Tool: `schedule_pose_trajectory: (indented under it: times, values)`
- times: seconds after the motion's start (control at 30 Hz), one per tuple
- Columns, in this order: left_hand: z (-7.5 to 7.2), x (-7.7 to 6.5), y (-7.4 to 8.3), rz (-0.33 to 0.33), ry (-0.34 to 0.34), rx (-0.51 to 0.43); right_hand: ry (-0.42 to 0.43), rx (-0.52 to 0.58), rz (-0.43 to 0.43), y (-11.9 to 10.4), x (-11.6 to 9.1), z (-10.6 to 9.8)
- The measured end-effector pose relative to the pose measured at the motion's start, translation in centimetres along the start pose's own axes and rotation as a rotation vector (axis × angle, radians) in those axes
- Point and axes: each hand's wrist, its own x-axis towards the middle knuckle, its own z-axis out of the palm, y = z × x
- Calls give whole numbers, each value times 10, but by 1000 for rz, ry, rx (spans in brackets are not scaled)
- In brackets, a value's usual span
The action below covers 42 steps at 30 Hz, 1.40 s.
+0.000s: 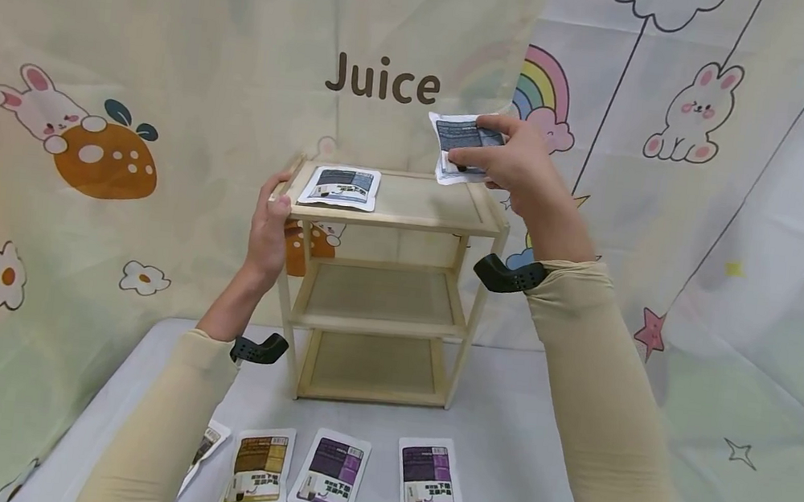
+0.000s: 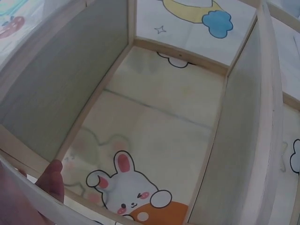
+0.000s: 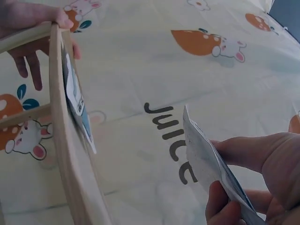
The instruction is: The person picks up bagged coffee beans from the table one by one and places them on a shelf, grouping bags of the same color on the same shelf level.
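My right hand (image 1: 520,161) pinches a white packet with a dark blue label (image 1: 462,140) above the right end of the shelf's top board. Seen from the right wrist, the packet (image 3: 206,154) is edge-on between thumb and fingers. At the top left corner of the wooden shelf (image 1: 390,222), my left hand (image 1: 271,230) grips the frame, its thumb on the front edge. A second blue-labelled packet (image 1: 341,187) lies flat on the top board near that hand. In the left wrist view, part of the left hand (image 2: 51,183) shows at the frame.
On the white table (image 1: 502,422), before the shelf, lie a brown-labelled packet (image 1: 257,470) and two purple-labelled packets, one left (image 1: 331,474) and one right (image 1: 429,480). Another packet (image 1: 211,443) is partly hidden by the left sleeve. A printed curtain (image 1: 231,65) hangs behind.
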Motion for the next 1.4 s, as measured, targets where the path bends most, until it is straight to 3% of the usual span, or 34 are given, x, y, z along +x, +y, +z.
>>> schedule_pose_trajectory:
  times: [0.4,0.7,0.9,1.13,1.4]
  values:
    - [0,-1,1,-9,9,21,-40,-22,55,24,29,36]
    - [2,3,1,-4,-12,29,-57,-117,76,31,36,45]
    - [1,1,2,-15,16,54,-94,-242,45,30,39,55]
    - [3,3,4,-18,20,45,-130,-475,11,27,36,49]
    - [2,0,5,-53,40,30,-150,-538,6,31,35,49]
